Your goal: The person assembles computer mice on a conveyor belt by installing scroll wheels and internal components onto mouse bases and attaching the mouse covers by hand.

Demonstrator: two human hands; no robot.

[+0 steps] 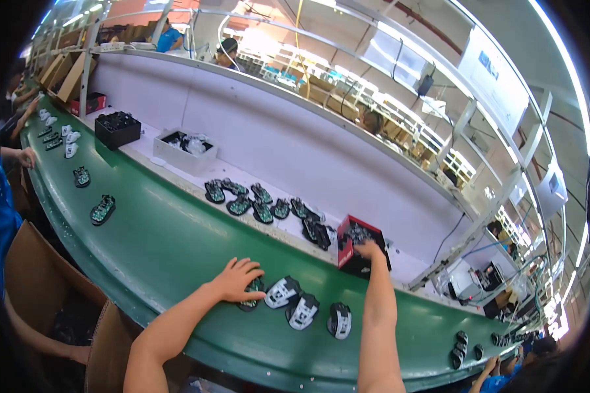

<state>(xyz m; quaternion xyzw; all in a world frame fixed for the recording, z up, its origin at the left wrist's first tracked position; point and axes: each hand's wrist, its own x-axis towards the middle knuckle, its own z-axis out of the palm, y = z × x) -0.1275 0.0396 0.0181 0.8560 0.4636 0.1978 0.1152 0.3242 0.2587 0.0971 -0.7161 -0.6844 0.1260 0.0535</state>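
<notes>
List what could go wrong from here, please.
The left hand lies over an exposed green circuit board, so pressure might damage it. The right hand reaches into a red-and-black box, which could get tipped. The white-and-black shell beside the left hand might get knocked.

The left arm (174, 333) bends at the elbow, its forearm slanting up and to the right. The left grip (237, 280) is palm down, fingers spread and thumb held apart. The right arm (379, 321) reaches farther forward, nearly straight; the right grip (368, 249) turns leftward at the wrist (its fingertips are hard to make out).
</notes>
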